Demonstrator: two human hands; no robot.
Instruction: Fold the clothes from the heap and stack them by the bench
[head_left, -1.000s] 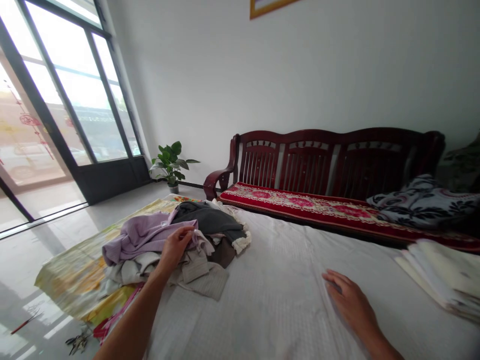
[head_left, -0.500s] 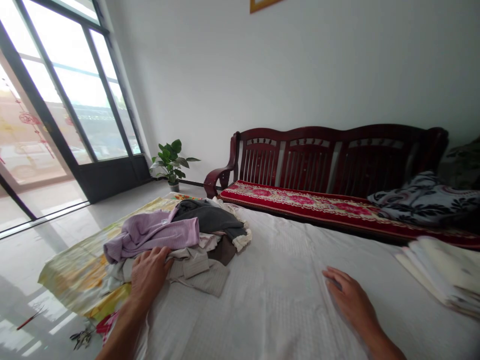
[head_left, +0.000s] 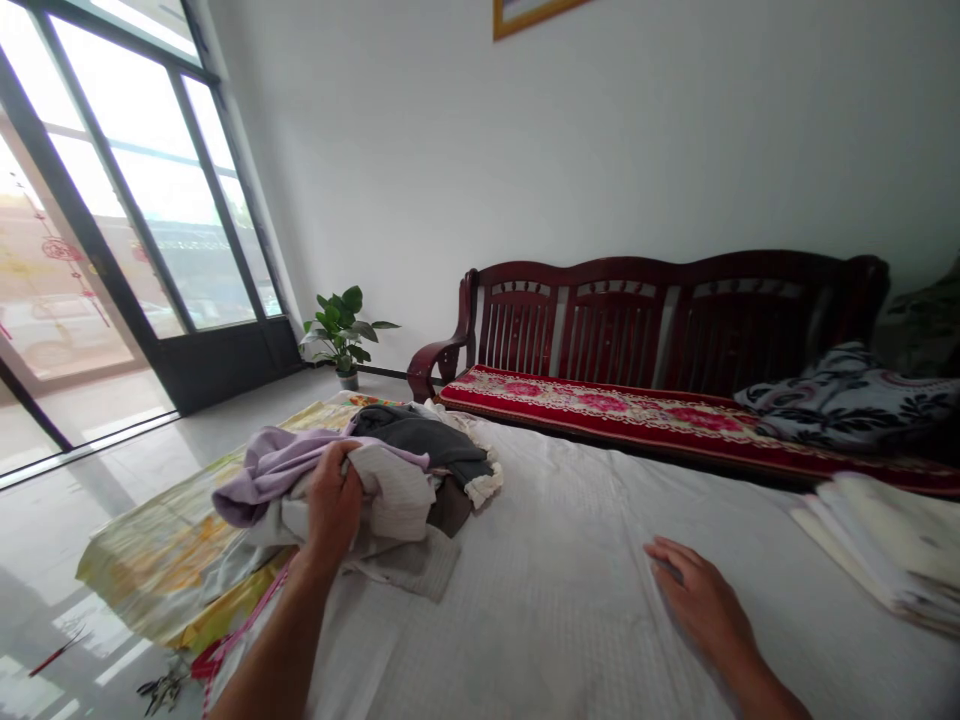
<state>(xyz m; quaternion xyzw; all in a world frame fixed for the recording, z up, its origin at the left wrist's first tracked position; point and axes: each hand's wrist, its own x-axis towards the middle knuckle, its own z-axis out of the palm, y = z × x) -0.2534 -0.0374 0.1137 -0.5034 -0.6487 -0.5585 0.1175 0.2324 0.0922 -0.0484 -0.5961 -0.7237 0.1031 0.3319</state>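
My left hand (head_left: 334, 505) is closed around a bunched light beige ribbed garment (head_left: 399, 490), lifting part of it off the pile while its lower part still lies there. A lavender garment (head_left: 274, 468) lies heaped against that hand on the left. Behind it is a dark grey garment (head_left: 424, 437) with a cream ruffled piece (head_left: 486, 485) at its right end. My right hand (head_left: 697, 592) rests on the white cloth (head_left: 540, 590) that covers the table, its fingers stretched out and nothing in them.
A folded stack of pale cloths (head_left: 892, 560) lies on the right. Yellow patterned cloth (head_left: 142, 565) covers the table's left end. Beyond stands a dark red wooden bench (head_left: 615, 325) with a patterned cushion (head_left: 855, 400). A potted plant (head_left: 345, 335) stands on the floor near the glass door.
My left hand has closed on the beige garment and raised it slightly up and to the right, shifting the lavender garment with it. My right hand has stayed in place.
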